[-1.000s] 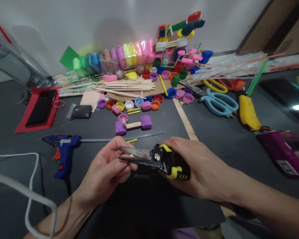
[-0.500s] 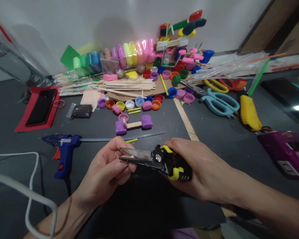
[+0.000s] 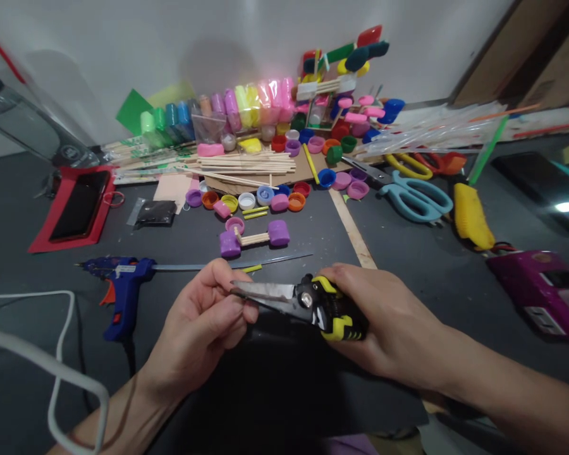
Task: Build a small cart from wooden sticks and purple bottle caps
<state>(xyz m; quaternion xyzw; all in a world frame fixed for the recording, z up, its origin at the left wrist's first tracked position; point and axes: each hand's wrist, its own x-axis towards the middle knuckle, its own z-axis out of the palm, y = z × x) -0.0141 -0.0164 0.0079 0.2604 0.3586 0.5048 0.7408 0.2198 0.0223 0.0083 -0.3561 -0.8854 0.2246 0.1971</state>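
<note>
My right hand is wrapped round the black and yellow handles of a pair of snips, whose blades point left and are nearly closed. At their tips, the fingers of my left hand are pinched together. What they pinch is mostly hidden; a pale wooden stick end showed there a moment before. Beyond my hands lies a small dumbbell shape of wooden sticks with purple blocks at its ends. A short yellow stick rests just past my left fingertips.
A blue glue gun with a long clear glue stick lies left, near a white cable. Bottle caps, wooden sticks and clay tubs fill the back. Blue-handled scissors and a yellow cutter lie right.
The snips' blades have closed together, and the pale stick end between them is no longer visible. Both hands stay in nearly the same place.
</note>
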